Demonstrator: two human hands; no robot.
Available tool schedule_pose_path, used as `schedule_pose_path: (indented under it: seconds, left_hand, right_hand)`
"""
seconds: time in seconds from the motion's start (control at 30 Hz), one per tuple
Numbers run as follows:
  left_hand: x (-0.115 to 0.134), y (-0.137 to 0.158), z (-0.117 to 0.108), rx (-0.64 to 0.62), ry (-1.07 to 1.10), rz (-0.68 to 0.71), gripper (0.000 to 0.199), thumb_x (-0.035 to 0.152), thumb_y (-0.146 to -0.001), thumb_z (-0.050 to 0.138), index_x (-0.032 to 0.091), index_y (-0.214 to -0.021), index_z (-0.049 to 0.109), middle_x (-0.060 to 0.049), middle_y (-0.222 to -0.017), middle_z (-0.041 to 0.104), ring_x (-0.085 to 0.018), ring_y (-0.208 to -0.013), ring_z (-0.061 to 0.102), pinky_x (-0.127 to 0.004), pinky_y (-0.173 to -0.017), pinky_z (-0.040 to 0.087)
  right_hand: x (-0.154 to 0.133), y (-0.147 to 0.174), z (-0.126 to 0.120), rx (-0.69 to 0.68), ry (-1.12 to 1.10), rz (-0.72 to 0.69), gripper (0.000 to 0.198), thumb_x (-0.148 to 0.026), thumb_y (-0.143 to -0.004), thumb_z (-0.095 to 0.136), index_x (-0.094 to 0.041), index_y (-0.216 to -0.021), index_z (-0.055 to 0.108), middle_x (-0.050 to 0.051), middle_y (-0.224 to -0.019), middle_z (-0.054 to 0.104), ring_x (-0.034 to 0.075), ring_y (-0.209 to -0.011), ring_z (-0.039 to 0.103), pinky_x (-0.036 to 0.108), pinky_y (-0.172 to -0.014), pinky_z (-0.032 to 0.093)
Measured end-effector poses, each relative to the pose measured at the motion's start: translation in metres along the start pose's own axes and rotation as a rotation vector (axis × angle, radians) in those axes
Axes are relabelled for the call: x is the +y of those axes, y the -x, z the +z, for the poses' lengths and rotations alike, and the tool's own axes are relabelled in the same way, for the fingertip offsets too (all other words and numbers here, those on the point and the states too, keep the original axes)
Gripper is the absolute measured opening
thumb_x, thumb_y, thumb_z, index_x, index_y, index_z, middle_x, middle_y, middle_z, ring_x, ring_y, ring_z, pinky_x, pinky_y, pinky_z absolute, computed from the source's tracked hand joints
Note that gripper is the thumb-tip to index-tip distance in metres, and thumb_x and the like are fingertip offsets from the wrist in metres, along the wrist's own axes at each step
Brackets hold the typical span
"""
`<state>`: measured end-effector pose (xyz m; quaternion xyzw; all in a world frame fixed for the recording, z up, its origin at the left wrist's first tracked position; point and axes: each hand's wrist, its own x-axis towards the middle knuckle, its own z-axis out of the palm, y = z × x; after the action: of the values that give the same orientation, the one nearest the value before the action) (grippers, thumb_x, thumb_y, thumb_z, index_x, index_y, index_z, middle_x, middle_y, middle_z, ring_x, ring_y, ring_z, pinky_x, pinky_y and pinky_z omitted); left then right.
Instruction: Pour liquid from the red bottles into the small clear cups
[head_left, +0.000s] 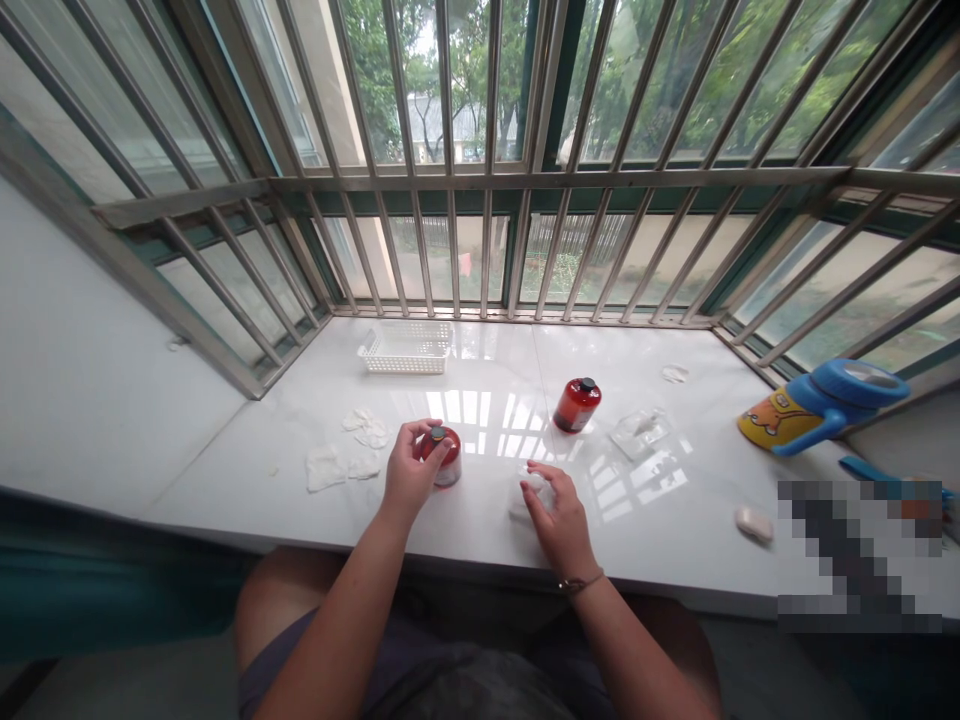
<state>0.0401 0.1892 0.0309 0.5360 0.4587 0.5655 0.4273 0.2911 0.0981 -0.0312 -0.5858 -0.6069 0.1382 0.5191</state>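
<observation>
My left hand [409,470] is wrapped round the upper part of a translucent red bottle [448,468] with a dark cap, which stands upright near the front of the white sill. To its right, my right hand [559,515] has its fingers curled over a small clear plastic object [523,498]; its exact kind is partly hidden by the fingers. A second red bottle [577,405] with a black cap stands farther back, touched by neither hand. Crumpled white tissues [326,468] lie left of my left hand, with more tissue [366,428] just behind them.
At the back stands a white perforated basket [409,358]. A clear plastic wrapper [639,432] and a small white scrap [674,374] lie right of the rear bottle. Farther right are a blue-and-yellow flask [814,405] and a pale oval object [754,525]. Metal bars [487,182] enclose the sill.
</observation>
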Motion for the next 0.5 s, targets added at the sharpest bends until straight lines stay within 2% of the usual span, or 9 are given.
schedule_pose_path:
  seconds: [0.3, 0.4, 0.5]
  left_hand:
    - [0.017, 0.001, -0.003, 0.045, 0.073, 0.056, 0.038, 0.042, -0.088, 0.083, 0.020, -0.113, 0.065, -0.015, -0.131, 0.073, -0.030, -0.123, 0.072, -0.052, -0.106, 0.060]
    - [0.020, -0.002, -0.022, 0.112, 0.024, 0.099, 0.038, 0.040, -0.085, 0.086, 0.019, -0.108, 0.066, -0.013, -0.121, 0.076, -0.028, -0.116, 0.074, -0.051, -0.107, 0.059]
    - [0.016, -0.005, -0.059, 0.168, -0.169, 0.101, 0.038, 0.044, -0.082, 0.085, 0.020, -0.107, 0.068, -0.009, -0.105, 0.078, -0.025, -0.102, 0.076, -0.047, -0.101, 0.061]
  right_hand:
    - [0.000, 0.000, -0.001, -0.002, -0.002, -0.002, 0.027, -0.043, -0.103, 0.065, -0.027, -0.124, 0.066, 0.011, -0.129, 0.073, 0.030, -0.123, 0.066, 0.055, -0.108, 0.054]
    - [-0.001, 0.000, -0.001, -0.008, -0.006, 0.005, 0.027, -0.044, -0.103, 0.064, -0.027, -0.124, 0.066, 0.011, -0.130, 0.073, 0.031, -0.124, 0.066, 0.056, -0.108, 0.054]
    - [0.000, 0.000, -0.002, -0.008, -0.011, 0.010, 0.027, -0.044, -0.103, 0.064, -0.027, -0.124, 0.066, 0.011, -0.130, 0.073, 0.031, -0.124, 0.066, 0.056, -0.108, 0.054]
